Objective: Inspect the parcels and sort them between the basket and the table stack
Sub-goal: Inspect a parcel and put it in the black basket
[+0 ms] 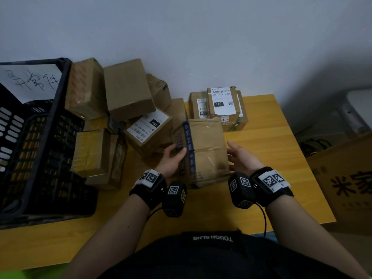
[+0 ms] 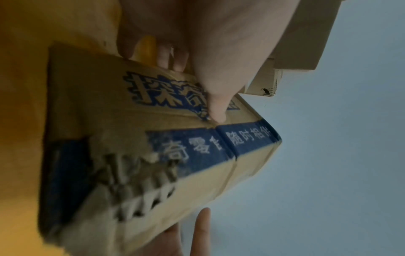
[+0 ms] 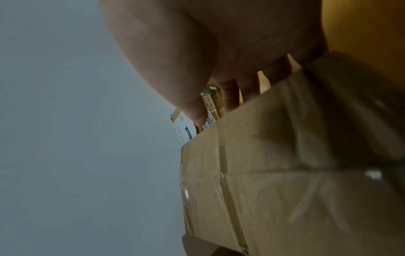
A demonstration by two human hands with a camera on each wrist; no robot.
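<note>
— A person at a yellow desk (image 1: 261, 150) holds a worn cardboard box (image 1: 205, 150) between both hands, lifted clear of the desk in front of the chest. The left hand (image 1: 171, 158) grips the printed blue-striped side, thumb pressed on the face. The right hand (image 1: 243, 158) cups the plain side, with fingers tucked beneath it.

— Where does it go from here?

— That looks undecided. A black basket (image 1: 50, 137) sits at the far left of the desk, a loose heap of parcels (image 1: 124, 93) leans just beside it, and a neat stack with white labels (image 1: 221, 103) stands against the wall behind the box.

— Anything that worries you?

— The near corner of the box appears torn and scuffed, its clear tape wrinkled. Turned over roughly, a flap could split and let the contents out. The right hand seems to cradle the box more than clamp it, so a quick tilt might let it slide. And the heap sits close by the left elbow; a careless swing toward the basket could topple it.
</note>
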